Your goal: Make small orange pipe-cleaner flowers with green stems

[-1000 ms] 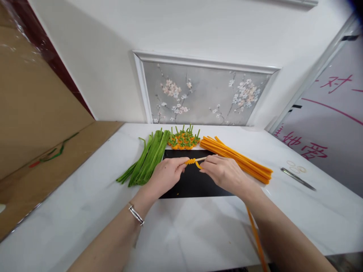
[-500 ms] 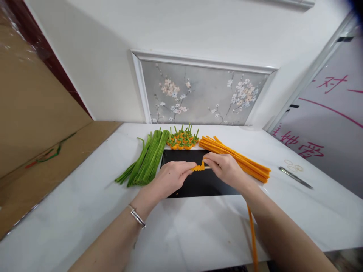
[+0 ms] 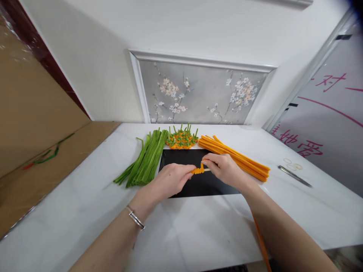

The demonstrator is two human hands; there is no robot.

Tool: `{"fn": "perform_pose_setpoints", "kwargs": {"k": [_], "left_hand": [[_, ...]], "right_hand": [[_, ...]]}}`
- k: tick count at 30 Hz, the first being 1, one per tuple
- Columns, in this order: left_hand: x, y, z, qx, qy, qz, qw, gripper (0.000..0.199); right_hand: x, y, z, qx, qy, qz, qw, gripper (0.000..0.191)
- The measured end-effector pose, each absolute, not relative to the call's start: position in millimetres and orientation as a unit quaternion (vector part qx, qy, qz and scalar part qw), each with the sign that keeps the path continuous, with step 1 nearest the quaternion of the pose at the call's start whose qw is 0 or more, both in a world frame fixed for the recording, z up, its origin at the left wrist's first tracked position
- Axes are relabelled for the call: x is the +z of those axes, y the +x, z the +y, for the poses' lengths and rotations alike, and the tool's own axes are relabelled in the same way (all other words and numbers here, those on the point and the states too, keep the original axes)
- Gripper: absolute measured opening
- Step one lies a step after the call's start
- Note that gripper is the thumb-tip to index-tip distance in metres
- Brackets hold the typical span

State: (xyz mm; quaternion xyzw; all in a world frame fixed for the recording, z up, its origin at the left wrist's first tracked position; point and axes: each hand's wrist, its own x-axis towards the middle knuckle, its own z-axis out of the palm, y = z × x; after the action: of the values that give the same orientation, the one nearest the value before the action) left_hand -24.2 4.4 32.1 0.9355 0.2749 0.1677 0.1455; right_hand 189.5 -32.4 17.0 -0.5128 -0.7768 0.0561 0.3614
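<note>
Running back to a white wall (image 3: 85,68), the marbled bench (image 3: 85,200) bears a black mat (image 3: 198,189); over it the left hand (image 3: 174,179) clasps an orange coil (image 3: 197,171) around a stick (image 3: 207,170), the right hand (image 3: 225,168) pinching its strand (image 3: 202,165). Marbled surface stretches from mat to near edge; cardboard (image 3: 36,151) borders the left.

The orange strip (image 3: 197,171) has a soft, fuzzy nap, much like velvety cloth, and so do the orange bundle (image 3: 235,158) and the green bundle (image 3: 149,160). The stick (image 3: 207,169) looks like pale, smooth wood. The black mat (image 3: 204,185) is smooth and fairly matt; the counter (image 3: 198,230), to my eye, shines like polished stone. The bracelet (image 3: 136,220) and slim tool (image 3: 295,176) gleam like metal, while the cardboard (image 3: 36,94) stays dull.
</note>
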Motion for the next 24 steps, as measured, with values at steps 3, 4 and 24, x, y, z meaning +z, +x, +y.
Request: {"fn": "perform_pose_setpoints", "kwargs": {"k": [3,4,24], "left_hand": [[29.7,-23.9,4.5,0.162,0.929,0.313,0.112,0.022],[29.1,-24.0,4.6,0.156,0.929,0.320,0.102,0.019],[25.6,-18.5,0.5,0.186,0.924,0.325,0.083,0.024]], "right_hand": [[17.4,189.3,-33.0,0.054,-0.521,-0.773,0.359,0.022],[17.8,189.1,-33.4,0.052,-0.522,-0.773,0.357,0.022],[21.9,189.0,-35.2,0.034,-0.498,-0.802,0.327,0.020]]}}
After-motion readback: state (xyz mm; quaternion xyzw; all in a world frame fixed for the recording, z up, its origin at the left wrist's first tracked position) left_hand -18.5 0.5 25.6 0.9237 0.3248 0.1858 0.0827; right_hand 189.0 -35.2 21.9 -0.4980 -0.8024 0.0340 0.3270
